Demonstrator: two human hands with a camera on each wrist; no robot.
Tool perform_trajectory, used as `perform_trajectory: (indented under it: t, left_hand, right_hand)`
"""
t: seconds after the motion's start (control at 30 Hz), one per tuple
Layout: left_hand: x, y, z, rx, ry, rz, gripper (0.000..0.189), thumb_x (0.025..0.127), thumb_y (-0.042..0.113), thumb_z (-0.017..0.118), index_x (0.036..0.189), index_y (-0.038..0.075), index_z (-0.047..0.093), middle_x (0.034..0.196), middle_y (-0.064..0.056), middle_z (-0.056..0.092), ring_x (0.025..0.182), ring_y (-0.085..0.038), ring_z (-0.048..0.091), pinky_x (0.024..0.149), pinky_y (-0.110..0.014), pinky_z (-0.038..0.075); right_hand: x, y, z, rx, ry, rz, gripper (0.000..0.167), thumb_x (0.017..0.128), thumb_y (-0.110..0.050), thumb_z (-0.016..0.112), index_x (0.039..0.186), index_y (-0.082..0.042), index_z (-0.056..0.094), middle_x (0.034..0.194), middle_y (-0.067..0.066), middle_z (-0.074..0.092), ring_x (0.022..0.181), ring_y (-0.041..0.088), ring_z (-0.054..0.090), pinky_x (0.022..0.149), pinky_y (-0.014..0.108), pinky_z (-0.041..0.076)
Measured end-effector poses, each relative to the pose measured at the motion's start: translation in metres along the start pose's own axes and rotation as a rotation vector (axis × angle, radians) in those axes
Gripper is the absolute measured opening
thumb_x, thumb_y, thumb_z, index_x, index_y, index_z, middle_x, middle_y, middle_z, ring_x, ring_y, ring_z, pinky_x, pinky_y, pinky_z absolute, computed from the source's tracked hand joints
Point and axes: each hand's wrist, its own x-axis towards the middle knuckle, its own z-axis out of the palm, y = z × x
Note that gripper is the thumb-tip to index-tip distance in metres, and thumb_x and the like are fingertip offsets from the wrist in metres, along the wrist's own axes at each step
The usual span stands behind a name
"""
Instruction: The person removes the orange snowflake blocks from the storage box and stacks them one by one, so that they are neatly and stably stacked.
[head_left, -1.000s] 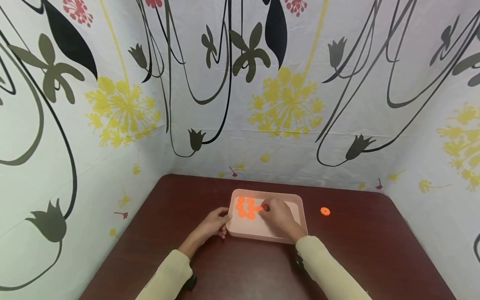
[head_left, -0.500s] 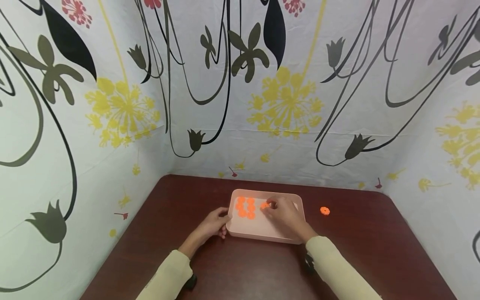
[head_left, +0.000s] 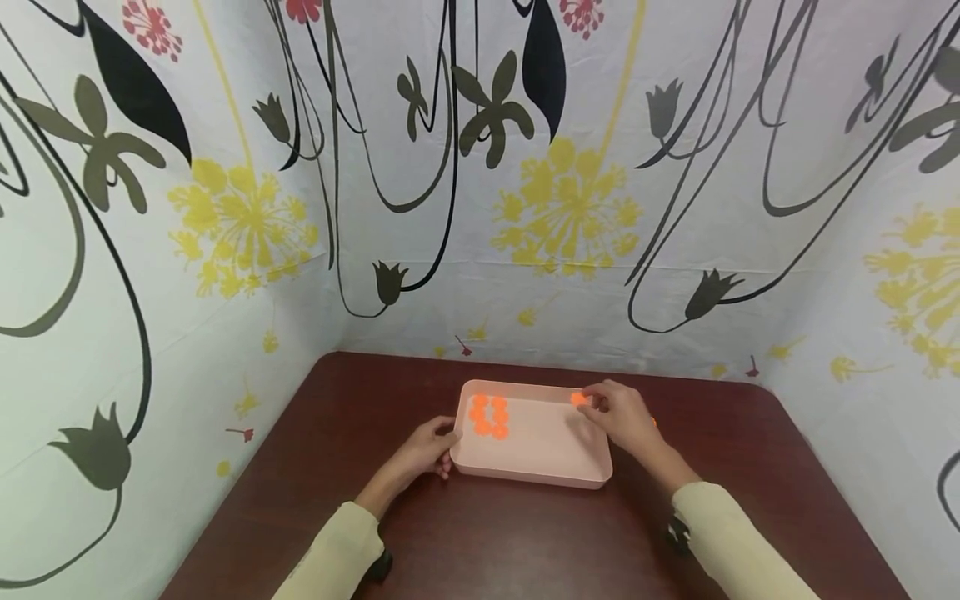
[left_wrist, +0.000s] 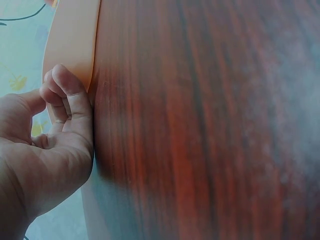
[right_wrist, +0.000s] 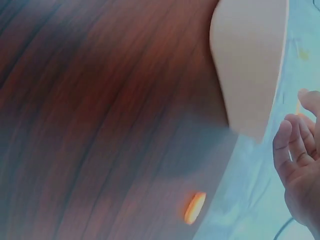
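Note:
A shallow peach tray (head_left: 551, 446) lies on the dark table. My left hand (head_left: 422, 448) grips its left end, thumb at the rim; in the left wrist view the curled fingers (left_wrist: 75, 97) sit against the tray's outer wall (left_wrist: 75, 37). Over the far right corner, my right hand (head_left: 624, 415) pinches a small orange scalloped disc (head_left: 578, 398) between thumb and fingertips. Several similar orange discs (head_left: 500, 417) are grouped in the tray's left part. Another orange disc (right_wrist: 195, 208) lies on the table right of the tray, mostly hidden behind the right hand in the head view.
The reddish-brown wooden table (head_left: 480, 542) extends around the tray. White cloth (head_left: 420, 217) with flower prints stands behind the table and along both sides. A dark band (head_left: 678, 533) shows beneath the right sleeve.
My right hand has carried its orange disc from beside the grouped discs rightward to the tray's far right corner. My left hand stays on the tray. The view shifted slightly.

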Motion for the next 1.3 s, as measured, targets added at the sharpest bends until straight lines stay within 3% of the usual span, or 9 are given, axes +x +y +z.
perform_trajectory:
  t: [0.3, 0.37, 0.53, 0.67, 0.87, 1.1, 1.3]
  left_hand:
    - [-0.003, 0.002, 0.002, 0.015, 0.023, -0.02, 0.052, 0.11, 0.025, 0.057, 0.155, 0.003, 0.044, 0.069, -0.001, 0.054, 0.058, -0.013, 0.055, 0.056, -0.027, 0.06]
    - [-0.001, 0.003, 0.002, 0.016, 0.024, -0.021, 0.052, 0.11, 0.025, 0.056, 0.156, 0.003, 0.044, 0.069, -0.002, 0.054, 0.059, -0.013, 0.056, 0.056, -0.028, 0.06]
    - [0.002, 0.006, 0.005, 0.02, 0.02, -0.016, 0.053, 0.11, 0.026, 0.056, 0.156, 0.002, 0.043, 0.07, -0.001, 0.054, 0.059, -0.013, 0.056, 0.056, -0.028, 0.06]
    - [0.002, 0.007, 0.006, 0.013, 0.019, -0.003, 0.054, 0.11, 0.025, 0.057, 0.156, 0.001, 0.043, 0.069, -0.001, 0.053, 0.058, -0.013, 0.055, 0.055, -0.027, 0.059]
    - [-0.004, 0.001, 0.002, -0.024, 0.025, -0.009, 0.054, 0.109, 0.022, 0.059, 0.156, 0.001, 0.043, 0.067, 0.0, 0.052, 0.058, -0.012, 0.054, 0.053, -0.027, 0.057]
    - [-0.006, -0.001, -0.002, -0.029, 0.031, -0.02, 0.055, 0.109, 0.024, 0.059, 0.156, 0.002, 0.042, 0.069, -0.001, 0.053, 0.059, -0.013, 0.054, 0.055, -0.027, 0.058]
    - [-0.005, -0.001, 0.0, -0.017, 0.014, -0.008, 0.057, 0.109, 0.027, 0.059, 0.157, 0.001, 0.042, 0.069, -0.001, 0.054, 0.059, -0.013, 0.055, 0.056, -0.027, 0.059]
  right_hand:
    - [-0.022, 0.04, -0.028, -0.085, 0.087, 0.074, 0.028, 0.09, -0.025, 0.086, 0.109, -0.005, 0.079, 0.085, 0.002, 0.07, 0.077, 0.016, 0.065, 0.064, 0.03, 0.051]
    - [-0.027, 0.049, -0.033, -0.117, 0.098, 0.121, 0.029, 0.091, -0.028, 0.085, 0.109, -0.006, 0.079, 0.085, 0.003, 0.07, 0.077, 0.018, 0.065, 0.062, 0.031, 0.05]
    - [-0.039, 0.066, -0.042, -0.18, 0.061, 0.286, 0.036, 0.095, -0.033, 0.079, 0.116, -0.004, 0.077, 0.094, 0.011, 0.075, 0.075, 0.021, 0.065, 0.056, 0.032, 0.048]
    - [-0.047, 0.073, -0.044, -0.155, 0.013, 0.349, 0.038, 0.098, -0.03, 0.074, 0.12, 0.001, 0.074, 0.098, 0.016, 0.076, 0.072, 0.019, 0.064, 0.056, 0.031, 0.048]
    - [-0.051, 0.078, -0.036, -0.103, -0.038, 0.364, 0.035, 0.098, -0.025, 0.073, 0.121, 0.002, 0.073, 0.083, 0.005, 0.074, 0.066, 0.014, 0.063, 0.058, 0.031, 0.048]
    - [-0.049, 0.083, -0.03, -0.133, -0.054, 0.339, 0.036, 0.096, -0.032, 0.078, 0.116, -0.002, 0.075, 0.1, 0.015, 0.076, 0.076, 0.021, 0.065, 0.062, 0.039, 0.054]
    - [-0.051, 0.09, -0.03, -0.157, -0.059, 0.354, 0.036, 0.095, -0.032, 0.079, 0.116, -0.002, 0.076, 0.102, 0.017, 0.077, 0.079, 0.024, 0.067, 0.064, 0.044, 0.055]
